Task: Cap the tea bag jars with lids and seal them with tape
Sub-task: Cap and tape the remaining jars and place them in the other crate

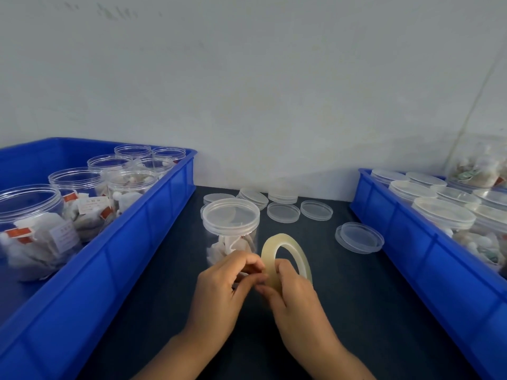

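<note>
Tape: thin translucent yellowish tape roll [285, 259], light, sticky; right hand [295, 293] grips its rim, left hand [230, 281] pinches the free end beside capped clear plastic jar [231, 229].

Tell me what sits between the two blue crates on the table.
In the head view: one capped jar, loose lids, and both hands working the tape roll.

On the dark table [343, 311], a capped jar [231, 229] of tea bags stands upright between two blue bins. In front of it, the right hand [295, 300] grips a roll of clear tape [285, 259], held on edge, while the left hand [227, 286] pinches at the roll's near rim. Loose clear lids [283, 212] lie behind the jar. The left bin [131, 242] holds open jars [76, 185] of tea bags; the right bin [428, 256] holds lidded jars [443, 216].
</note>
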Demonstrator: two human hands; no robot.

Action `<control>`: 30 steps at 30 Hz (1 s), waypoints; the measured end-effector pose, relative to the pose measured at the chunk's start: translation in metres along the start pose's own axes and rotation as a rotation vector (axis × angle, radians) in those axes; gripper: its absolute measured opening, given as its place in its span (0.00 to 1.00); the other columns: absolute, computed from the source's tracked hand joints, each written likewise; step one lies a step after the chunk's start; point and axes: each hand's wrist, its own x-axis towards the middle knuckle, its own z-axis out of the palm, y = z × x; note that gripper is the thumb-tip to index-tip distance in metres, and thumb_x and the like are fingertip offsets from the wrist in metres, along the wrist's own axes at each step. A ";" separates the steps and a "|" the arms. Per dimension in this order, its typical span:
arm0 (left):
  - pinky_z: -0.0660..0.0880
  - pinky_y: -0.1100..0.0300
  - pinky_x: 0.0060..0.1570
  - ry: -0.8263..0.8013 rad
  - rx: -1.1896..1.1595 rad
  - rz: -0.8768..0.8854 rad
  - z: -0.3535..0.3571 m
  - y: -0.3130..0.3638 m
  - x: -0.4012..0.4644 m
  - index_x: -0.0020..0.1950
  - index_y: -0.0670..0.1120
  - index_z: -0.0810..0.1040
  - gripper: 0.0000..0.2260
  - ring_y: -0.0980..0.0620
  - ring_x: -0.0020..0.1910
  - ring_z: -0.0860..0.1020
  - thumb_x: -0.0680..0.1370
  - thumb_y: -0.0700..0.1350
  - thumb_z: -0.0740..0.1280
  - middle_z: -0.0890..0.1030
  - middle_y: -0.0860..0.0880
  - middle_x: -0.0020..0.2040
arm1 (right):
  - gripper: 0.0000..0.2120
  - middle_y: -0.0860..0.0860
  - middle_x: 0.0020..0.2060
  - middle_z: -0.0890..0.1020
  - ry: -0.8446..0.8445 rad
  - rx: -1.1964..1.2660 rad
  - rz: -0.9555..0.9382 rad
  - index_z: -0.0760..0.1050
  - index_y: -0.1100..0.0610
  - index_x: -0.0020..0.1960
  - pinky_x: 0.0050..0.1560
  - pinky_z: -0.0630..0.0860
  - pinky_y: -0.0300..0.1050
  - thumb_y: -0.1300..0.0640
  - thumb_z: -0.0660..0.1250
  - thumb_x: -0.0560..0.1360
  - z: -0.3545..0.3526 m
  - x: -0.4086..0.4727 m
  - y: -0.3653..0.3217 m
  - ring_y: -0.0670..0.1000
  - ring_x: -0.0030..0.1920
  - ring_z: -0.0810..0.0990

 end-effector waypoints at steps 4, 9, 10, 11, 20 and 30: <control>0.77 0.70 0.40 0.021 0.026 -0.012 0.002 0.001 -0.001 0.42 0.43 0.82 0.07 0.62 0.41 0.82 0.69 0.33 0.75 0.83 0.55 0.39 | 0.11 0.44 0.34 0.73 0.006 -0.010 -0.015 0.65 0.51 0.44 0.33 0.68 0.29 0.64 0.64 0.79 0.000 -0.002 -0.001 0.34 0.35 0.75; 0.77 0.69 0.39 0.028 0.036 -0.017 0.003 0.000 -0.002 0.41 0.43 0.81 0.08 0.62 0.40 0.81 0.69 0.31 0.75 0.82 0.55 0.39 | 0.14 0.44 0.34 0.73 0.005 -0.007 -0.016 0.63 0.49 0.42 0.32 0.67 0.29 0.64 0.63 0.79 0.002 -0.001 0.001 0.35 0.35 0.75; 0.77 0.69 0.40 0.034 0.021 -0.030 0.004 0.001 -0.002 0.43 0.45 0.81 0.09 0.62 0.41 0.81 0.70 0.33 0.74 0.82 0.57 0.40 | 0.13 0.44 0.34 0.73 0.008 -0.001 -0.015 0.63 0.49 0.42 0.32 0.68 0.30 0.64 0.63 0.79 0.002 -0.001 0.001 0.36 0.35 0.75; 0.78 0.69 0.42 0.037 0.003 -0.046 0.004 0.002 -0.003 0.44 0.47 0.81 0.09 0.62 0.43 0.81 0.70 0.34 0.74 0.82 0.58 0.41 | 0.13 0.44 0.35 0.74 0.009 0.006 -0.016 0.64 0.49 0.43 0.33 0.68 0.30 0.63 0.63 0.79 0.001 -0.001 0.001 0.35 0.35 0.75; 0.78 0.66 0.38 0.031 0.016 -0.029 0.003 0.001 -0.002 0.41 0.45 0.81 0.10 0.61 0.40 0.81 0.69 0.30 0.74 0.81 0.58 0.39 | 0.09 0.46 0.38 0.77 -0.005 -0.020 -0.011 0.66 0.51 0.46 0.35 0.70 0.33 0.63 0.63 0.79 0.002 -0.004 0.001 0.39 0.38 0.76; 0.74 0.62 0.32 -0.004 0.222 0.099 0.002 0.000 -0.002 0.46 0.52 0.69 0.02 0.60 0.38 0.74 0.77 0.46 0.60 0.73 0.59 0.40 | 0.10 0.47 0.31 0.74 0.011 0.001 0.041 0.66 0.49 0.41 0.32 0.70 0.39 0.55 0.65 0.78 -0.001 -0.001 -0.001 0.41 0.30 0.72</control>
